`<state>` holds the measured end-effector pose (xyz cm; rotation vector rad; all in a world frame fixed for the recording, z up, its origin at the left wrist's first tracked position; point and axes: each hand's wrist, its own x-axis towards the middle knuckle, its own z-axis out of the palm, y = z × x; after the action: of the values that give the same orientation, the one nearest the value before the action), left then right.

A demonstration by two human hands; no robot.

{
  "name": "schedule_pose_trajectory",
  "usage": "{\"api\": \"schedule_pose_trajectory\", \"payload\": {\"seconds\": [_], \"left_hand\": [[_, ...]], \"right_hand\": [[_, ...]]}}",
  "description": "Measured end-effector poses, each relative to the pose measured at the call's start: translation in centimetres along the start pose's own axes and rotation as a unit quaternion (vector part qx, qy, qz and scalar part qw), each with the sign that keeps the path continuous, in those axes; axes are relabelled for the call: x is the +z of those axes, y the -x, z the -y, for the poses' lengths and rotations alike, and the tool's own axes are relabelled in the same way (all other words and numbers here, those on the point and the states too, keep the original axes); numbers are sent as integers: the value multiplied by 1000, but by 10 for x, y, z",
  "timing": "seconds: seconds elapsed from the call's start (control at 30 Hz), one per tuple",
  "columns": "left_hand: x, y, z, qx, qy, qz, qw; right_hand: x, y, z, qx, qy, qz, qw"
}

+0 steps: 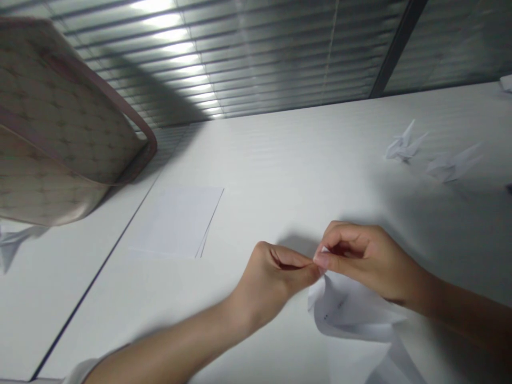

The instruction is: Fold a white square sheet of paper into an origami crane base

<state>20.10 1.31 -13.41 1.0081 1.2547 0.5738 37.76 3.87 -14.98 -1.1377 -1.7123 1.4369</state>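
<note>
A partly folded white paper (pixel 356 314) with small dark marks hangs below my fingers at the lower right of the middle. My left hand (pixel 276 277) pinches its upper tip from the left, thumb and forefinger pressed together. From the right, my right hand (pixel 360 258) pinches the same tip, and a tiny white point shows between its fingers. The fingertips of both hands meet. More white paper (pixel 360 357) with creases lies beneath, at the bottom edge; whether it is a separate sheet I cannot tell.
Square white sheets (pixel 180 221) lie left of the middle on the white table (pixel 260 160). Two folded paper cranes (pixel 404 144) stand at the right. A large patterned bag (pixel 68 122) fills the upper left, with folded paper (pixel 12 242) below it. Blinds (pixel 260 53) border the far edge.
</note>
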Motion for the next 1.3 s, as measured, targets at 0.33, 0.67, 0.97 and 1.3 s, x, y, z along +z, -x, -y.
{"api": "schedule_pose_trajectory", "payload": {"seconds": [0.33, 0.67, 0.97, 1.3], "left_hand": [[2, 1, -1, 0, -15, 9, 1000], [0, 0, -3, -21, -4, 3, 1000], [-3, 1, -10, -35, -28, 35, 998], [-1, 1, -9, -36, -46, 35, 998]], "right_hand": [[-4, -1, 2, -26, -10, -35, 999], [-2, -1, 3, -35, -18, -33, 999], [-6, 0, 7, -53, -27, -40, 997], [-6, 0, 8, -50, -9, -46, 998]]}}
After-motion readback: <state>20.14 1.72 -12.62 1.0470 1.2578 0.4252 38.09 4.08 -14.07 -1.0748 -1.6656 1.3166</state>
